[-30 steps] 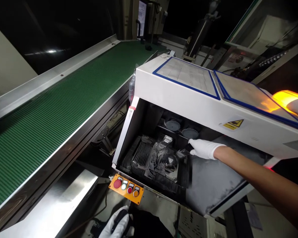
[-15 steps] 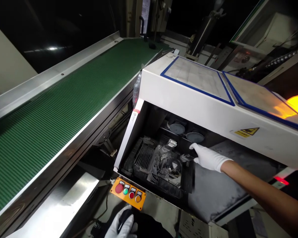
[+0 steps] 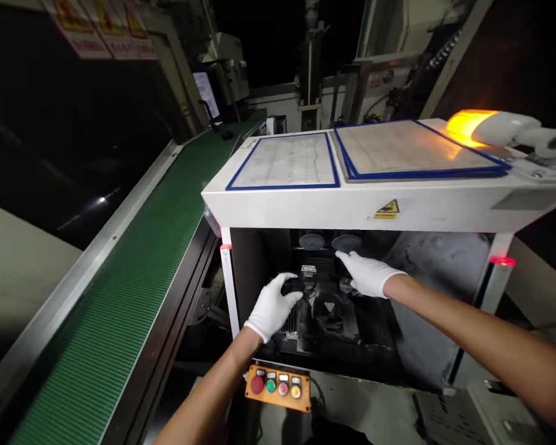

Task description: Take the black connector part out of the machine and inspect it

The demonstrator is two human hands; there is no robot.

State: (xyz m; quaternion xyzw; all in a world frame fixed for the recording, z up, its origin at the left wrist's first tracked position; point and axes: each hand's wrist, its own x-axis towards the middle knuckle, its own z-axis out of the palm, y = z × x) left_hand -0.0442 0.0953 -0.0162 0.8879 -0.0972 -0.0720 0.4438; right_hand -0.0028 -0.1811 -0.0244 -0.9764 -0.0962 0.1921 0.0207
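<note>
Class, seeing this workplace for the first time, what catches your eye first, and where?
Probably the glowing orange lamp at upper right, over the white hood. Next, the green belt running up the left side. Then, in the dark opening near the centre, the white-gloved left hand, holding a black object, and right hand.

The left hand [image 3: 273,307] and right hand [image 3: 365,274] are covered in white. The held thing [image 3: 293,286] is coloured black. The belt [image 3: 134,296] is striped in green. The sign [image 3: 388,209] is coloured yellow and black. The orange button box [image 3: 278,400] is dotted red, green and yellow.
</note>
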